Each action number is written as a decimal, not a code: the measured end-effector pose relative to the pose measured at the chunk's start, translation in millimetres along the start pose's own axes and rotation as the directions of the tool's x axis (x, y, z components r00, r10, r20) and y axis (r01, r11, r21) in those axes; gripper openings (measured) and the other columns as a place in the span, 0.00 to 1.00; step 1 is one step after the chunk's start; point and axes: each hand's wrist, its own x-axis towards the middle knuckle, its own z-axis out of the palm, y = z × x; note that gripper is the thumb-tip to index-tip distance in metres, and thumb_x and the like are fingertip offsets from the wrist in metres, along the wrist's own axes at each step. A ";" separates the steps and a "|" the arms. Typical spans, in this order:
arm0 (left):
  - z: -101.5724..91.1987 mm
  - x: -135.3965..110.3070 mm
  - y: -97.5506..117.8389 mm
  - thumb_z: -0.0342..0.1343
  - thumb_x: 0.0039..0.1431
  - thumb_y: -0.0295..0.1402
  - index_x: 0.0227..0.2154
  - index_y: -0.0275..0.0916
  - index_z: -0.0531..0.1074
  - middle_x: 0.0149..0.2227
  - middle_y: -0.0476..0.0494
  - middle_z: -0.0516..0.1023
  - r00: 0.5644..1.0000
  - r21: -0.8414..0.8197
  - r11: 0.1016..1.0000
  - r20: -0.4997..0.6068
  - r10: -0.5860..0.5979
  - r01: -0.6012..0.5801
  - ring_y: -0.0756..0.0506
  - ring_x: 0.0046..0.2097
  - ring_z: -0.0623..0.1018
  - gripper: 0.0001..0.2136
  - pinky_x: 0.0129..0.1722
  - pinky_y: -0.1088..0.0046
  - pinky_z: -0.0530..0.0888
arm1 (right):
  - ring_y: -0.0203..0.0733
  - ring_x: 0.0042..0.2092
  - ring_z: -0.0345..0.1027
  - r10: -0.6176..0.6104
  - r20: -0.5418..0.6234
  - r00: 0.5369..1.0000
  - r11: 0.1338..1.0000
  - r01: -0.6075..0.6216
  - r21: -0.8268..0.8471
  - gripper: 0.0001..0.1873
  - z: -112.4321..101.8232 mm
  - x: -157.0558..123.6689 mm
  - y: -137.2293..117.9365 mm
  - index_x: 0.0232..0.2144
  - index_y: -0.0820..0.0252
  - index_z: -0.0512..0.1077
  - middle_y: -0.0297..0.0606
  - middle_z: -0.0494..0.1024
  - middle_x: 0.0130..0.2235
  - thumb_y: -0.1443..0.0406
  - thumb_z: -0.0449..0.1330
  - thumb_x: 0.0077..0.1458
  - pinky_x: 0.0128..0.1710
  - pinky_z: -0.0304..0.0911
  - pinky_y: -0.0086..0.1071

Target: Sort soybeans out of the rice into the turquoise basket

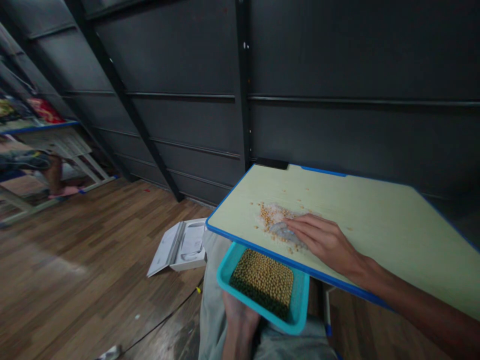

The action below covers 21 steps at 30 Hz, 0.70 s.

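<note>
My left hand (240, 310) grips a turquoise plastic basket (302, 300) from below, its fingers hidden underneath. The basket is held just under the table's front edge, tilted a little. In it lie yellow soybeans (266, 272) and smaller dark green beans (258, 297) along the near side. On the pale table (375, 220), my right hand (322, 237) reaches in from the right with fingers stretched out and close together. Its fingertips touch a small heap of white grains (275, 215) mixed with soybeans. Several loose beans are scattered around the heap.
A black object (270, 163) lies at the table's back left corner, against a dark panelled wall (187, 65). An opened white box (187, 245) and a cable (161, 322) lie on the wooden floor. At far left, a person's leg (55, 172) shows beneath another table (41, 127).
</note>
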 end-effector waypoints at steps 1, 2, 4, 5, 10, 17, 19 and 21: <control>-0.5 0.1 -0.2 0.53 0.59 0.34 0.45 0.38 0.79 0.46 0.35 0.82 1.000 0.006 1.000 -0.017 0.008 -0.008 0.33 0.51 0.78 0.15 0.53 0.50 0.73 | 0.45 0.48 0.75 0.014 -0.008 1.000 1.000 -0.014 0.005 0.19 0.3 -0.1 1.0 0.56 0.59 0.73 0.44 0.80 0.49 0.71 0.52 0.66 0.48 0.74 0.43; -1.2 0.1 -0.4 0.53 0.59 0.34 0.45 0.37 0.79 0.45 0.35 0.82 0.999 0.009 1.000 -0.031 0.018 -0.017 0.33 0.51 0.78 0.15 0.53 0.49 0.73 | 0.45 0.48 0.75 0.029 -0.012 1.000 1.000 -0.029 0.010 0.18 0.7 -0.4 2.0 0.55 0.59 0.73 0.44 0.80 0.49 0.71 0.53 0.66 0.48 0.74 0.43; -2.7 -0.2 -0.8 0.53 0.59 0.34 0.44 0.37 0.79 0.44 0.35 0.83 0.999 0.004 1.000 -0.046 0.027 -0.026 0.34 0.51 0.78 0.14 0.53 0.49 0.73 | 0.44 0.48 0.75 0.047 -0.014 0.999 0.999 -0.047 0.018 0.18 1.9 -1.2 3.5 0.54 0.59 0.74 0.44 0.80 0.49 0.70 0.53 0.66 0.48 0.74 0.43; -3.3 -0.5 -1.0 0.53 0.59 0.34 0.44 0.37 0.79 0.42 0.35 0.83 0.999 -0.001 1.000 -0.046 0.028 -0.028 0.33 0.51 0.78 0.14 0.53 0.49 0.73 | 0.44 0.47 0.75 0.052 -0.015 0.999 0.998 -0.051 0.022 0.17 2.5 -1.8 3.9 0.54 0.58 0.74 0.43 0.80 0.49 0.70 0.53 0.66 0.47 0.74 0.42; 0.0 -2.4 -0.9 0.54 0.59 0.34 0.45 0.36 0.79 0.45 0.34 0.82 1.000 -0.008 1.000 -0.009 0.009 -0.009 0.33 0.52 0.78 0.15 0.54 0.48 0.72 | 0.43 0.48 0.75 0.037 0.017 0.999 0.998 -0.038 0.045 0.17 4.6 -4.8 2.8 0.54 0.60 0.74 0.43 0.80 0.49 0.70 0.53 0.66 0.48 0.74 0.41; 3.7 -2.2 -0.4 0.54 0.59 0.36 0.46 0.36 0.78 0.49 0.33 0.80 1.000 -0.034 0.999 -0.025 0.002 -0.003 0.33 0.54 0.76 0.16 0.55 0.48 0.71 | 0.43 0.49 0.75 0.016 0.028 0.999 0.996 -0.018 0.090 0.17 3.3 -4.9 -2.0 0.55 0.59 0.73 0.42 0.80 0.49 0.70 0.54 0.66 0.49 0.74 0.41; 1.6 -1.5 -0.6 0.53 0.60 0.35 0.47 0.37 0.78 0.49 0.33 0.81 1.000 -0.044 0.999 -0.016 0.004 -0.005 0.33 0.54 0.77 0.16 0.55 0.48 0.71 | 0.43 0.49 0.75 0.001 0.032 1.000 0.996 -0.003 0.093 0.17 2.5 -4.0 -3.7 0.55 0.59 0.73 0.42 0.80 0.49 0.71 0.53 0.66 0.49 0.73 0.41; 0.1 -1.2 -0.8 0.53 0.60 0.35 0.48 0.37 0.77 0.49 0.34 0.80 1.000 -0.056 0.998 0.003 0.004 -0.003 0.33 0.54 0.77 0.16 0.55 0.48 0.71 | 0.43 0.49 0.74 -0.010 0.038 0.999 0.996 0.007 0.091 0.18 2.3 -3.7 -4.7 0.55 0.60 0.73 0.42 0.80 0.49 0.71 0.53 0.66 0.50 0.73 0.41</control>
